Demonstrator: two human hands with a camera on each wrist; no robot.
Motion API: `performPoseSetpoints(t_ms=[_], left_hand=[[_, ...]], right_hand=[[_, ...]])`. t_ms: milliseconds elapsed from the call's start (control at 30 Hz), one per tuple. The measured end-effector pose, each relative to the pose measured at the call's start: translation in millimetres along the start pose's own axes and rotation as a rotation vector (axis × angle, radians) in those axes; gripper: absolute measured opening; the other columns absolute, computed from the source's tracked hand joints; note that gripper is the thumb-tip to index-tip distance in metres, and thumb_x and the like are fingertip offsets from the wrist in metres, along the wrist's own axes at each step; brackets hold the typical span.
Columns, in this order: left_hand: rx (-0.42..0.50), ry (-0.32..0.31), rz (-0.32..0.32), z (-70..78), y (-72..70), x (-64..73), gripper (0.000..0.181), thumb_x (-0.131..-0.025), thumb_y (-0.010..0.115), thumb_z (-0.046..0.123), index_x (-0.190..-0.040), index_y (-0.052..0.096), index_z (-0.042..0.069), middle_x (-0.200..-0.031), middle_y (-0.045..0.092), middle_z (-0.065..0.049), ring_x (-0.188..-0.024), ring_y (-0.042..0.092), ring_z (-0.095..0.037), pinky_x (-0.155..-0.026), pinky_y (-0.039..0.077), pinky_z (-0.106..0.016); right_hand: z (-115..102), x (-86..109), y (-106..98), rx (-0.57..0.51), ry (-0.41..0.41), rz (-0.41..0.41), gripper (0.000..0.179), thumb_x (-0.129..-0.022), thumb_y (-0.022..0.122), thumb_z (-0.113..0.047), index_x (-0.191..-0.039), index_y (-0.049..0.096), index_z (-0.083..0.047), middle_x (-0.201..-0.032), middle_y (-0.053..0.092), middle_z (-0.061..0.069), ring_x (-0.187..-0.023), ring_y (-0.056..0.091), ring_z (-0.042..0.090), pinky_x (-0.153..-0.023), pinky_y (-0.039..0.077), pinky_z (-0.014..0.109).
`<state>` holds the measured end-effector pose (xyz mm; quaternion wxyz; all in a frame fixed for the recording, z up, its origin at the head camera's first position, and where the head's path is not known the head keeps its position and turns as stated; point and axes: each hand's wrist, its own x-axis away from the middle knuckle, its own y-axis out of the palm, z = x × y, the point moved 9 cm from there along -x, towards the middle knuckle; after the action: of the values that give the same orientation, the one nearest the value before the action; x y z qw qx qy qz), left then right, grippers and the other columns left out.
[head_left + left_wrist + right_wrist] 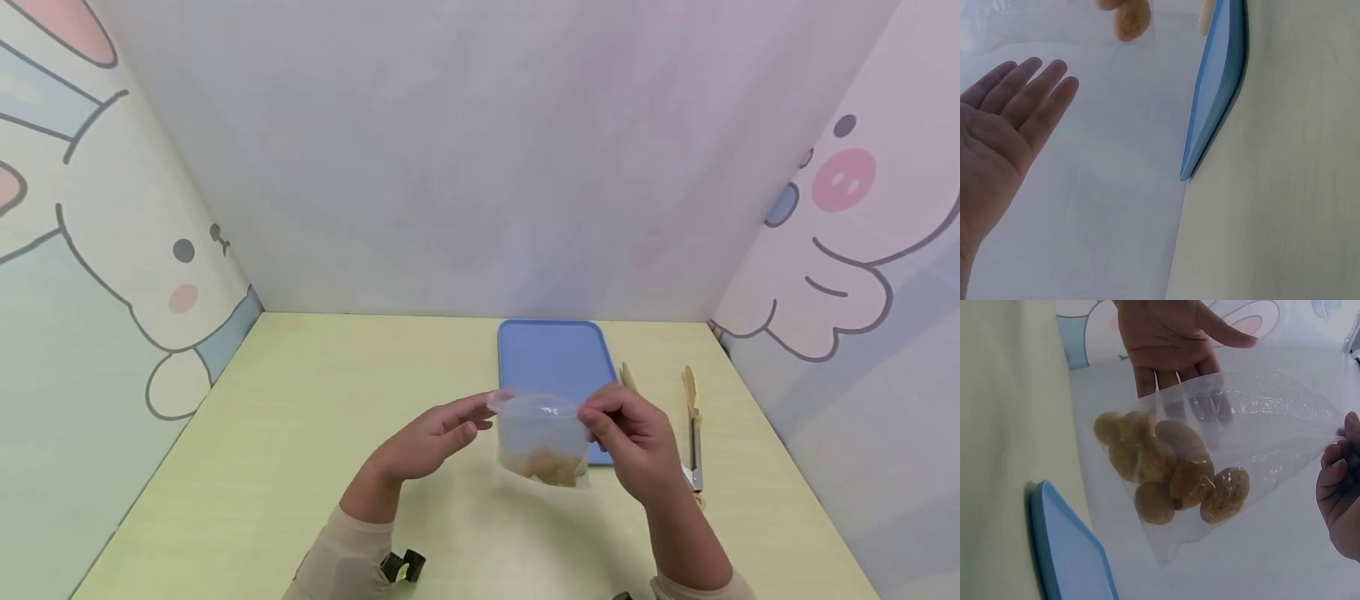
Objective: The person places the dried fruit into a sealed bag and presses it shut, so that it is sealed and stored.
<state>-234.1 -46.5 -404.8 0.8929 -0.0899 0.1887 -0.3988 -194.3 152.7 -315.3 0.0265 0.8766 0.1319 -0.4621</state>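
A clear plastic bag (543, 429) hangs in the air over the near end of the blue tray. Several round, golden-brown pieces (1157, 459) that look like fried food lie at its bottom. My right hand (633, 437) pinches the bag's upper right corner between thumb and fingers. At the opposite side is my left hand (431, 437), its fingers extended towards the upper left edge. In the right wrist view, the left fingertips show through the plastic behind the bag; whether they touch it, I cannot tell. The left wrist view shows that palm with straight fingers.
The blue tray (555, 358) lies on the pale yellow table (360, 367) by the back wall. Right of it are metal tongs (696, 450) with tan tips and another tan tip (628, 377), partly hidden by my right hand. Walls with cartoon animals enclose three sides.
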Motion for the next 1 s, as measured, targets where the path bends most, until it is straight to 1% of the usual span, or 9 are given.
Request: performPoseSetpoints(t_ms=[100, 200, 267, 467, 600, 733, 833, 900, 1000], left_hand=[[-0.013, 0.062, 0.023, 5.1, -1.2, -1.6, 0.042, -0.108, 0.036, 0.019, -0.150, 0.041, 0.015, -0.154, 0.041, 0.000, -0.140, 0.042, -0.021, -0.112, 0.035, -0.036], [-0.025, 0.110, 0.045, 8.8, -2.5, -1.9, 0.040, -0.107, 0.035, 0.012, -0.146, 0.047, 0.011, -0.152, 0.044, -0.003, -0.142, 0.039, -0.022, -0.113, 0.033, -0.035], [-0.016, 0.129, 0.053, 10.4, -2.9, -2.2, 0.040, -0.107, 0.036, 0.009, -0.144, 0.049, 0.009, -0.151, 0.046, -0.005, -0.142, 0.039, -0.023, -0.113, 0.034, -0.036], [0.009, 0.131, 0.066, 10.8, -0.7, -4.3, 0.040, -0.106, 0.038, 0.008, -0.144, 0.048, 0.008, -0.149, 0.048, -0.007, -0.139, 0.043, -0.022, -0.109, 0.040, -0.036], [-0.003, 0.148, 0.135, 13.8, -5.1, -4.6, 0.038, -0.105, 0.039, 0.006, -0.140, 0.054, 0.007, -0.142, 0.055, -0.008, -0.135, 0.048, -0.021, -0.106, 0.043, -0.036], [0.019, 0.202, 0.212, 21.8, -12.2, -1.8, 0.037, -0.104, 0.039, 0.001, -0.135, 0.058, 0.005, -0.136, 0.061, -0.010, -0.131, 0.053, -0.025, -0.105, 0.044, -0.037], [0.073, 0.242, 0.262, 27.5, -17.6, 1.5, 0.036, -0.103, 0.038, -0.001, -0.131, 0.061, 0.002, -0.132, 0.063, -0.011, -0.127, 0.056, -0.028, -0.103, 0.046, -0.038], [0.108, 0.261, 0.293, 30.0, -20.9, 3.4, 0.035, -0.104, 0.037, -0.001, -0.127, 0.062, -0.001, -0.128, 0.066, -0.010, -0.122, 0.060, -0.028, -0.100, 0.048, -0.038], [0.154, 0.270, 0.350, 30.8, -26.1, 5.9, 0.032, -0.104, 0.037, 0.001, -0.120, 0.063, -0.008, -0.123, 0.069, -0.004, -0.112, 0.066, -0.023, -0.094, 0.052, -0.037]], right_hand=[[3, 1.4, 6, 0.001, 0.015, -0.015, 0.008, -0.089, 0.058, 0.015, -0.085, 0.055, 0.009, -0.078, 0.054, 0.012, -0.061, 0.047, 0.015, -0.048, 0.039, 0.025], [5, 1.8, 9, -0.003, 0.022, -0.011, 0.008, -0.090, 0.059, 0.013, -0.085, 0.054, 0.008, -0.078, 0.054, 0.012, -0.061, 0.048, 0.014, -0.046, 0.039, 0.027], [6, 1.6, 10, -0.010, 0.031, -0.004, 0.008, -0.090, 0.058, 0.013, -0.084, 0.054, 0.008, -0.078, 0.054, 0.013, -0.060, 0.048, 0.014, -0.045, 0.039, 0.027], [8, 1.9, 14, -0.013, 0.058, 0.003, 0.011, -0.088, 0.057, 0.017, -0.083, 0.053, 0.008, -0.079, 0.054, 0.013, -0.057, 0.048, 0.015, -0.044, 0.039, 0.028], [9, 2.1, 16, -0.006, 0.068, 0.001, 0.012, -0.088, 0.056, 0.019, -0.083, 0.053, 0.007, -0.079, 0.054, 0.013, -0.057, 0.048, 0.015, -0.044, 0.039, 0.028], [11, 2.8, 17, 0.009, 0.098, -0.010, 0.010, -0.090, 0.056, 0.016, -0.086, 0.054, 0.007, -0.079, 0.055, 0.013, -0.057, 0.050, 0.015, -0.045, 0.041, 0.026], [16, 4.4, 19, 0.021, 0.147, -0.034, 0.010, -0.091, 0.055, 0.015, -0.088, 0.054, 0.006, -0.080, 0.055, 0.012, -0.059, 0.052, 0.016, -0.045, 0.043, 0.026], [20, 6.1, 21, 0.042, 0.198, -0.053, 0.012, -0.091, 0.054, 0.016, -0.090, 0.055, 0.004, -0.080, 0.055, 0.011, -0.061, 0.055, 0.017, -0.046, 0.044, 0.027], [27, 9.7, 23, 0.089, 0.278, -0.085, 0.018, -0.090, 0.055, 0.017, -0.091, 0.056, -0.001, -0.079, 0.057, 0.010, -0.063, 0.059, 0.018, -0.047, 0.046, 0.028]])
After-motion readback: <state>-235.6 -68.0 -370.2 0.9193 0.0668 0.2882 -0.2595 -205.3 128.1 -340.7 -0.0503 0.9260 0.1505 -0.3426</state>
